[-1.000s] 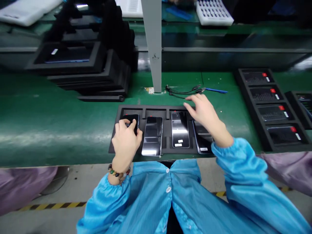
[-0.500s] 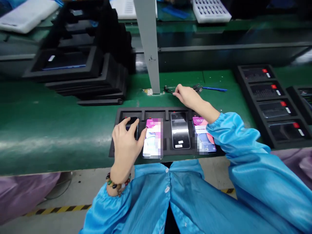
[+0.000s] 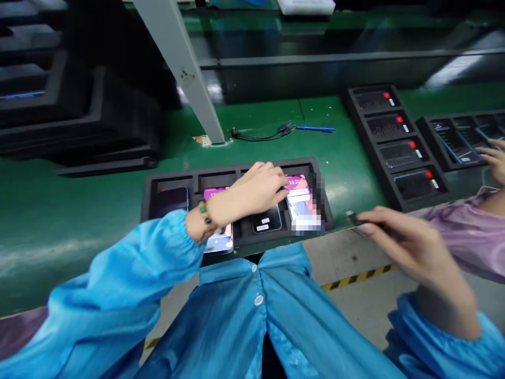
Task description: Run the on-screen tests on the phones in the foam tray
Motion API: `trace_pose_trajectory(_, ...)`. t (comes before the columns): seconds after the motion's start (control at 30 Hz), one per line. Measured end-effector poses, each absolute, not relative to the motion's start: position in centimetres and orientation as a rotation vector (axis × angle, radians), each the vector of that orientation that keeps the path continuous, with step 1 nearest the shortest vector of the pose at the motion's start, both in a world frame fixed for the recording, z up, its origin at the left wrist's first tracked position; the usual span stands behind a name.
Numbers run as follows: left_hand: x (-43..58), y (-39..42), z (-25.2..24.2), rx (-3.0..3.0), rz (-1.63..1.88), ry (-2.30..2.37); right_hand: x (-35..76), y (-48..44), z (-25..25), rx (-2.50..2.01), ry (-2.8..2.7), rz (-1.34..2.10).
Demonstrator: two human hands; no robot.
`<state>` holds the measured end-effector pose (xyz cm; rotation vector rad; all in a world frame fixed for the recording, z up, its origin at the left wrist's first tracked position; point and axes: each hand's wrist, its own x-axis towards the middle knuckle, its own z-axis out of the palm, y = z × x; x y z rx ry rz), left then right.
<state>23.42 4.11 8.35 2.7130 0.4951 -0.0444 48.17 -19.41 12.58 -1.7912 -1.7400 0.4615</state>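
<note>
My left hand [image 3: 262, 187] lay open-fingered across the phones in the foam tray [image 3: 150, 184]; my right hand [image 3: 410, 247], near right, pinched what looked like a cable plug [image 3: 355, 217].

A foam tray [image 3: 152, 181] lies at the near edge of the bench [image 3: 79, 210], four phones [image 3: 302, 202] side by side in it. A post [image 3: 185, 73] stands behind it, cables [image 3: 260, 136] to the post's right. More trays [image 3: 357, 113] lie far right; a tray stack [image 3: 79, 121] sits far left.
</note>
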Motion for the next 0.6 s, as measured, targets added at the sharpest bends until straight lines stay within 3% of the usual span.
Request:
trace_pose_trajectory(0.27, 30.1, 5.9, 5.0, 2.786, -0.197, 0.608, 45.3, -22.6, 1.7, -1.711, -1.679, 0.763)
trace_pose_trajectory(0.6, 29.8, 6.2, 4.2, 2.687, -0.117, 0.601, 45.4, -22.7, 0.8, -1.669, -1.705, 0.760)
